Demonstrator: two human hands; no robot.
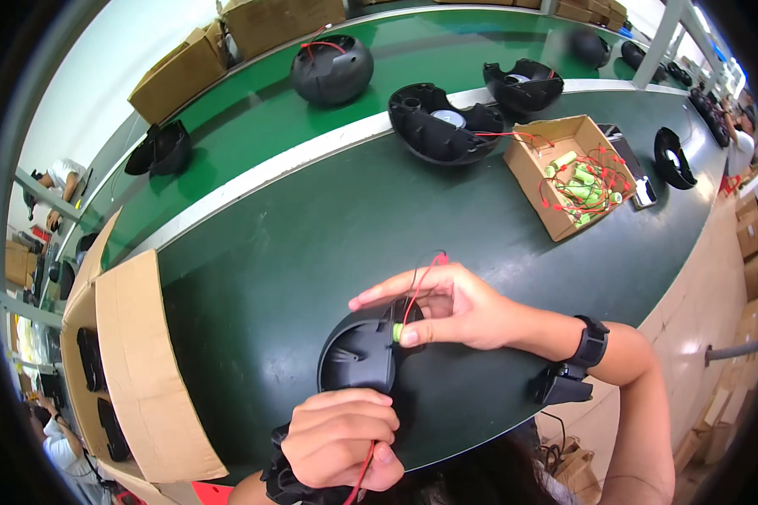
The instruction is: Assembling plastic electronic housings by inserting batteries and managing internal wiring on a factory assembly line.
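Near the counter's front edge, my right hand pinches a battery at the black shell; my left hand grips a red cord. I'd seat the battery squarely (wires slack).

"Any label, number or sign you can make out?"

"None that can be read."
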